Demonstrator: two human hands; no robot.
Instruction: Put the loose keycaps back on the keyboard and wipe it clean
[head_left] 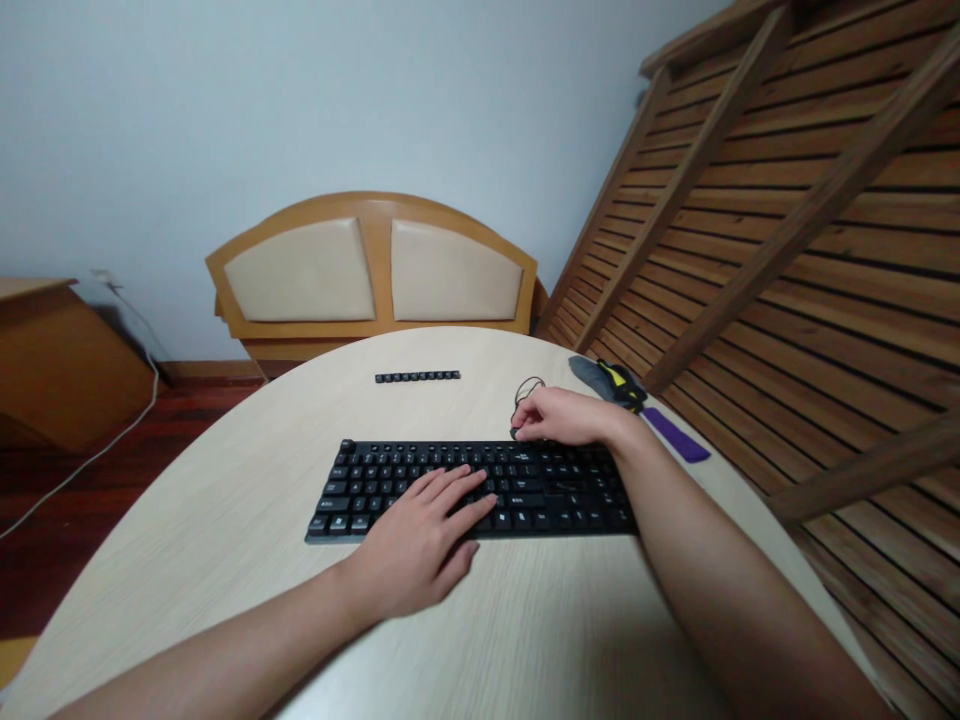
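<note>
A black computer keyboard [442,490] lies in front of me on the table. My left hand [420,545] rests flat across its middle and lower keys, fingers spread, the thumb off the front edge. Behind the keyboard's back edge, my right hand [559,415] is closed in a pinch. A small black keycap [514,433] shows at its fingertips, mostly hidden by them. The top key row looks low, with small stubs where caps would sit. Farther back, a row of loose black keycaps [418,377] stands in a straight line.
The round pale table [225,520] carries a thin black cable [528,383] behind the right hand. Toward the right edge are a grey, black and yellow item [611,383] and a purple strip [676,434]. A headboard [382,265] and slatted wooden frame [787,230] stand beyond.
</note>
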